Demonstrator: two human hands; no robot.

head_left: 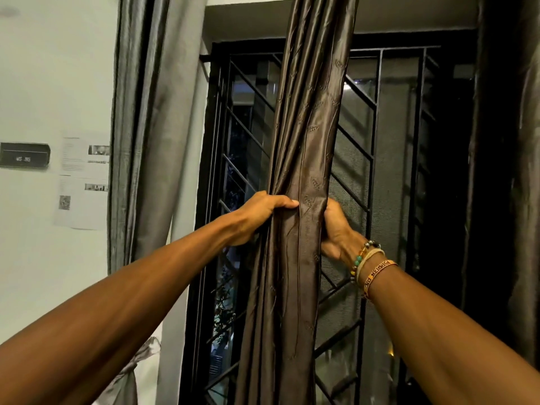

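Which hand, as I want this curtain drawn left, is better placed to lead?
Probably left: the left hand wraps the brown curtain from that side; the right hand grips its far edge.

- A pale wall [43, 83] fills the left side.
- A dark plaque [24, 154] with small, unreadable lettering hangs on it, with printed paper sheets [83, 182] just beside it.
- A grey curtain [152, 141] hangs at the window's left edge, gathered low down.
- A black metal grille [377, 112] of upright and slanted bars covers the window.
- Behind the bars there is darkness, with some foliage [223, 314] dimly lit.
- A dark drape [520, 171] hangs at the right.
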